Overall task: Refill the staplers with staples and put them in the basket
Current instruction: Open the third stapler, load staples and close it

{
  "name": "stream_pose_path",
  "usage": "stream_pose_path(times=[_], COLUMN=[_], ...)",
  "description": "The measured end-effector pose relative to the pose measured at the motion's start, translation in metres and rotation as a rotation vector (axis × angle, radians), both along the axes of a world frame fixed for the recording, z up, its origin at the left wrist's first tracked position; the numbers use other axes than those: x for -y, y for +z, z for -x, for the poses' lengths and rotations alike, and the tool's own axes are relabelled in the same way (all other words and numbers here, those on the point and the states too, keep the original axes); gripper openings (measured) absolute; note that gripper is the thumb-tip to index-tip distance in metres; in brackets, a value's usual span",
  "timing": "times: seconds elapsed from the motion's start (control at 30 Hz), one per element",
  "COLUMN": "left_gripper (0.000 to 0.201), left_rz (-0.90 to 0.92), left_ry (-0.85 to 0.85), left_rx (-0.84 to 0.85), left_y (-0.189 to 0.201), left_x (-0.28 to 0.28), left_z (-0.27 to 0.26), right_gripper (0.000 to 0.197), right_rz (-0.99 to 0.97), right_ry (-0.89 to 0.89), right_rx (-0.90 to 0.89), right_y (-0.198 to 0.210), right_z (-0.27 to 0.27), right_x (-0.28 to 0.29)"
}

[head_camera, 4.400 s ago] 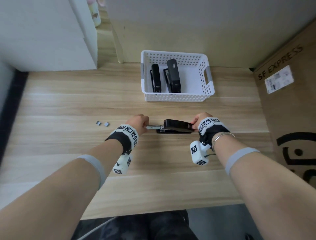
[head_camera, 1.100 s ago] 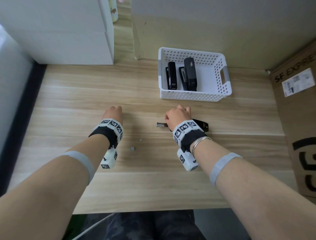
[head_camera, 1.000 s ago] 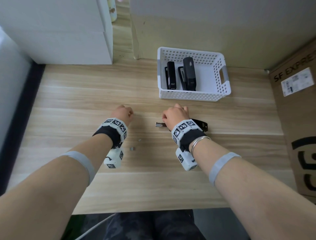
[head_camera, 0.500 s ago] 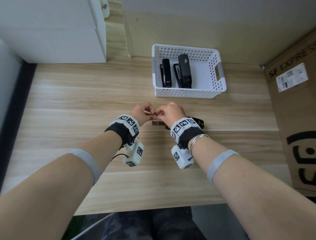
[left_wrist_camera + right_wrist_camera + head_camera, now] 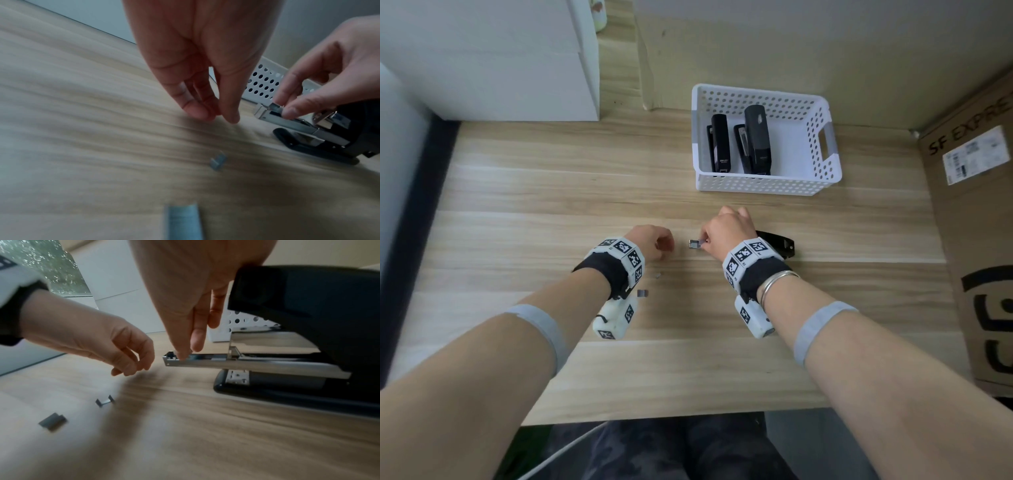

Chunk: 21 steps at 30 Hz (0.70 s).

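Note:
A black stapler (image 5: 777, 244) lies on the wooden desk with its metal staple tray (image 5: 226, 364) slid out to the left. My right hand (image 5: 703, 241) pinches a short staple strip (image 5: 276, 107) at the tray's front end, thumb and forefinger on it. A little left of the tray my left hand (image 5: 666, 246) hovers just above the desk, fingers loosely curled and holding nothing. Two loose staple pieces (image 5: 642, 293) (image 5: 658, 274) lie on the desk under my left wrist. At the back, the white perforated basket (image 5: 756, 183) holds two black staplers (image 5: 720, 144) (image 5: 756, 137).
A cardboard box (image 5: 976, 219) stands along the desk's right side. White cabinets (image 5: 517, 68) fill the back left corner, and a wall runs behind the basket. Bare wood lies between my hands and the basket, and the desk's front edge is near my body.
Half a second ago both hands met over the tray tip. My left hand has since drawn back to the left, holding nothing, and my right hand now holds the staple strip at the tray.

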<state>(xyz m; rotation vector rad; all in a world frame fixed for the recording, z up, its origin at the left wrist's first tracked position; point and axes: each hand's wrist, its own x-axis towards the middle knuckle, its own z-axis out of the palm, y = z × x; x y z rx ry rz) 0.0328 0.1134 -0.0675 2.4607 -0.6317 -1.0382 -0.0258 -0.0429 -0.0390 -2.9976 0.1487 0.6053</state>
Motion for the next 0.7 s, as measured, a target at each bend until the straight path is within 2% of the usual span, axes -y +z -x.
stream_pose_path(times=[0.1, 0.37, 0.57, 0.7], left_gripper=[0.032, 0.03, 0.019, 0.019], left_rz=[-0.068, -0.189, -0.159, -0.131], left_ry=[-0.104, -0.299, -0.283, -0.242], left_rx=[-0.027, 0.041, 0.103, 0.095], left_y=[0.0, -0.004, -0.009, -0.013], left_x=[-0.007, -0.007, -0.008, -0.009], left_z=[0.0, 0.008, 0.009, 0.009], right_gripper=[0.018, 0.017, 0.024, 0.018], right_rz=[0.003, 0.054, 0.078, 0.116], right_ry=[0.012, 0.024, -0.032, -0.069], right_rx=[0.023, -0.01, -0.053, -0.079], right_y=[0.0, -0.001, -0.003, -0.002], right_z=[0.001, 0.0, -0.007, -0.009], right_x=[-0.001, -0.004, -0.005, -0.005])
